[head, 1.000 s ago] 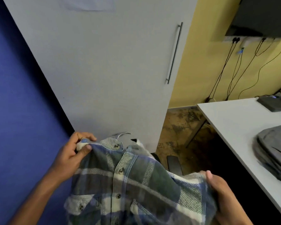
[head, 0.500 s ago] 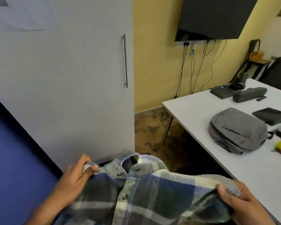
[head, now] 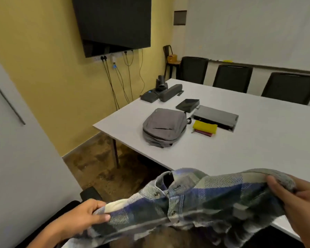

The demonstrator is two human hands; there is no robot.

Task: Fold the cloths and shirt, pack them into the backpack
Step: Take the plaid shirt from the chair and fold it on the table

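Head view. Item: blue-and-grey plaid flannel shirt, held in the air over the near edge of the white table. Left hand and right hand each pinch a shoulder. Grey fabric backpack lies zipped; folded yellow and maroon cloths just beside it. Risk: hanging fabric may bunch when laid down, spoiling the fold.

One head-worn view looks forward and down, close over the shirt, across the table
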